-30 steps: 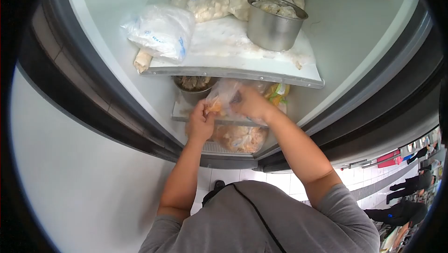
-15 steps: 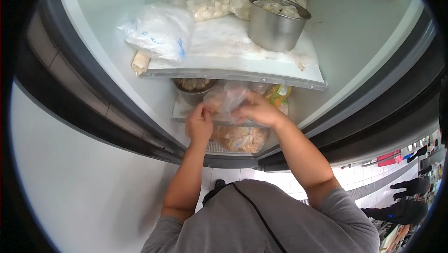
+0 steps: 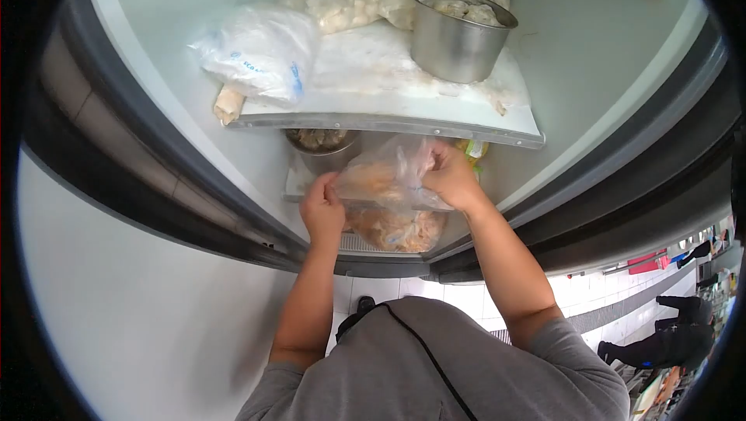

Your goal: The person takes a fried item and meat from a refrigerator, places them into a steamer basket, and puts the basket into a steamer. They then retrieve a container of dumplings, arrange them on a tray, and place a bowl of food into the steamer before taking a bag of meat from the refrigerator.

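Observation:
A clear plastic bag [image 3: 377,176] with pale orange contents is stretched between my two hands at the middle shelf of a cold cabinet. My left hand [image 3: 322,207] pinches the bag's left edge. Closed on the bag's gathered right part is my right hand [image 3: 452,176]. Behind my left hand stands a metal pot [image 3: 320,149] with dark contents, partly under the upper shelf. Below the held bag lies another clear bag [image 3: 400,231] of pinkish-orange food. A yellow and green package [image 3: 472,149] shows just beyond my right hand.
On the upper shelf [image 3: 373,122] are a white plastic bag [image 3: 260,56], a metal pot [image 3: 462,40] of pale food and several bags of pale pieces [image 3: 342,1]. The cabinet's side wall [image 3: 598,71] curves at right. A person in dark clothes [image 3: 676,335] is at far right.
The clear bag is now spread wider between my hands. My right hand has shifted slightly right and closed on the bag; my left hand moved slightly left.

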The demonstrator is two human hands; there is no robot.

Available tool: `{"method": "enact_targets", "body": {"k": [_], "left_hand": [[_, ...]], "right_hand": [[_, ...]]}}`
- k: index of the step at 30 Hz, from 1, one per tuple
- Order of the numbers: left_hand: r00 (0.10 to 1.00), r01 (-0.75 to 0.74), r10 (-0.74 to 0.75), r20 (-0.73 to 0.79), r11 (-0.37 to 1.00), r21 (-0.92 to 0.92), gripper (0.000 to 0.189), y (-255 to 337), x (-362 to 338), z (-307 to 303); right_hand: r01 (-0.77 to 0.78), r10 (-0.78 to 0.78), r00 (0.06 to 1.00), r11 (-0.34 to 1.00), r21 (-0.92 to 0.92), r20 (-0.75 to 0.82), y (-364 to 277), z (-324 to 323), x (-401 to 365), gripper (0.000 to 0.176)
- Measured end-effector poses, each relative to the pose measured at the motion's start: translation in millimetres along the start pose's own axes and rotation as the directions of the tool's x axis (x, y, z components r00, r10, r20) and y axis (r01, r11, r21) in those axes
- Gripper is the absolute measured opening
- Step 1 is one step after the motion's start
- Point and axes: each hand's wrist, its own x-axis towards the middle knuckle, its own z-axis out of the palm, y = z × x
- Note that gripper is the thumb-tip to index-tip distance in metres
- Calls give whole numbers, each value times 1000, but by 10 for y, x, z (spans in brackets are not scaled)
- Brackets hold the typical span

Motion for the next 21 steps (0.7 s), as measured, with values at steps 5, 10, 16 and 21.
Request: {"method": "enact_targets", "body": {"k": [5,10,16,21], "left_hand": [[999,-35,29,43,990,134,18,101,48,-28],[990,-112,80,118,947,300,25,-5,25,-148],[707,-705,701,96,709,13,52,665,-192,-70],[791,-454,274,547,862,225,59,528,-114,298]], "right_hand": [[-80,121,985,952,296,-122,128,-81,46,21],[99,-16,896,981,164,-443,-19,-298,15,18],[265,178,839,692,671,-514,-192,-183,-125,22],[329,266,872,302,895,-410,-186,-312,-367,15]]}}
